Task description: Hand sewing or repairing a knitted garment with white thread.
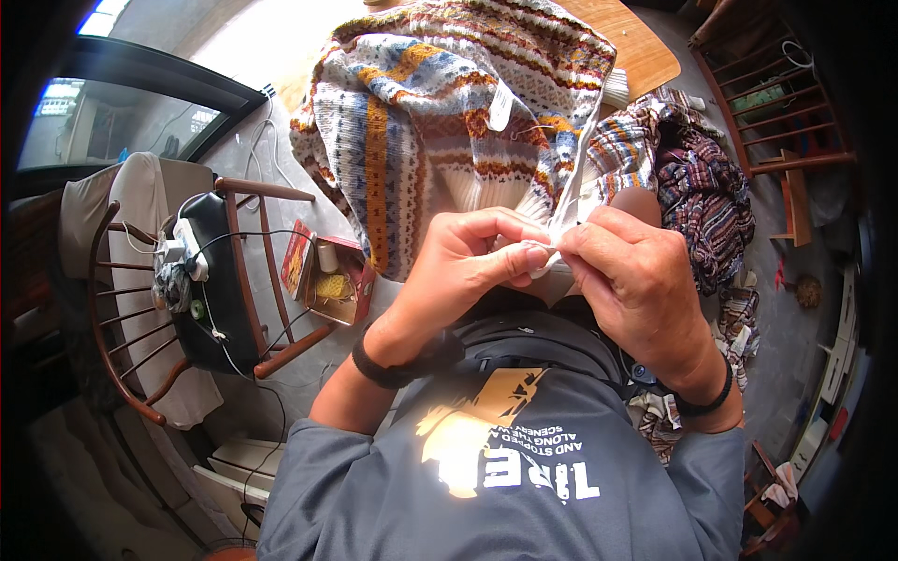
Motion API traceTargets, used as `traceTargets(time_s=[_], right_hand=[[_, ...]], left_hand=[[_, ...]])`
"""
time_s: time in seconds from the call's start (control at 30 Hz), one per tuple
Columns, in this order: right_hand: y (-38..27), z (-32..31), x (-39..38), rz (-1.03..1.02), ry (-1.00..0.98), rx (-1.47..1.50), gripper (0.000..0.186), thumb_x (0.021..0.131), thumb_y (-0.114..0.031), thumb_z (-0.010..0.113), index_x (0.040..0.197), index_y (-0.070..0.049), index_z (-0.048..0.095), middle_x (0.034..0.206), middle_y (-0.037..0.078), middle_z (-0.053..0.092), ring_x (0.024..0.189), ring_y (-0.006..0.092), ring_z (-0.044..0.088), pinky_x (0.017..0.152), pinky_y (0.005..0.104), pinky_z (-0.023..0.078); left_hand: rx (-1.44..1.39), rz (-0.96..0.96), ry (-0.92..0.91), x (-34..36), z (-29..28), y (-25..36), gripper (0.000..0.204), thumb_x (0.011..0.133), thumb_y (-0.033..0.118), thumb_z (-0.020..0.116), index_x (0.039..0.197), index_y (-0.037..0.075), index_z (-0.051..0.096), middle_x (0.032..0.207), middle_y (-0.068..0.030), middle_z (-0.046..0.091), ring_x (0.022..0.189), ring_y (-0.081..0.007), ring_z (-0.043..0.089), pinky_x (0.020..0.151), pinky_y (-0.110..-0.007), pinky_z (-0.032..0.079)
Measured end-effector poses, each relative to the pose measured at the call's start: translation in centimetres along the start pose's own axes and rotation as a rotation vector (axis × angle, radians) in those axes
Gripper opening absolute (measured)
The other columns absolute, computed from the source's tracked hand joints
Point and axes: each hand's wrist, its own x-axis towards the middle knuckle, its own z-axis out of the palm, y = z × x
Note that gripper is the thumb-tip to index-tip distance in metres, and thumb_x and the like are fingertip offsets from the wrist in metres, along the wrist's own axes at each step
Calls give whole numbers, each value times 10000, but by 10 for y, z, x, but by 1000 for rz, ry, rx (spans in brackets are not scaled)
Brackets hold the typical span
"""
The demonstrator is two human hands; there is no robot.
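Note:
A patterned knit sweater [421, 122] in cream, mustard, blue and rust lies spread in front of me, with a white tag [499, 109] on it. A narrow white strip [572, 192] runs down its right side to my fingers. My left hand [472, 257] pinches this white strip near the sweater's ribbed hem, thumb and forefinger close together. My right hand [631, 271] is right beside it, thumb and index finger closed on the same strip, their tips almost touching those of my left hand. The exact bit between the fingertips is partly hidden.
A wooden table [650, 42] is behind the sweater. At left are a wooden chair [234, 332] holding a power strip [195, 251] and cords, and an open box [351, 294]. Piled knit garments [697, 210] lie at right beside a railed wooden frame [767, 89].

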Motion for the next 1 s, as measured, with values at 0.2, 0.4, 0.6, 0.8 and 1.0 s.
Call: traceTargets(time_s=[0.2,0.4,0.6,0.8,1.0], right_hand=[[0,-3,1,-1,-17,-18,151,811,54,742,930,-23,688,796,127,637,705,336,674,597,389,528],[0,-2,1,-8,-2,-5,149,808,54,743,925,-19,687,792,130,638,694,336,672,590,391,525],[0,0,1,-2,12,15,146,803,65,739,910,-13,676,787,137,645,698,338,676,589,384,526],[-1,2,0,3,36,46,156,801,75,740,912,-11,673,787,141,651,693,335,676,593,380,527],[0,1,-1,-12,19,50,166,810,64,738,940,-12,670,831,137,652,711,329,676,598,388,530]], left_hand=[[17,8,0,2,0,1,186,964,132,753,1071,-20,745,922,-26,722,798,-58,642,710,-216,553],[5,20,-5,2,1,1,181,960,126,756,1062,-22,742,942,-30,714,810,-63,641,711,-221,553],[-5,43,-22,3,0,0,173,956,116,757,1064,-18,741,967,-32,713,819,-68,648,717,-224,557],[14,47,-10,1,-1,0,161,951,106,760,1057,-14,749,997,-40,715,829,-76,660,716,-230,565],[31,85,-7,0,-2,-3,146,944,82,761,1045,-22,748,984,-44,709,845,-84,669,716,-233,566]])
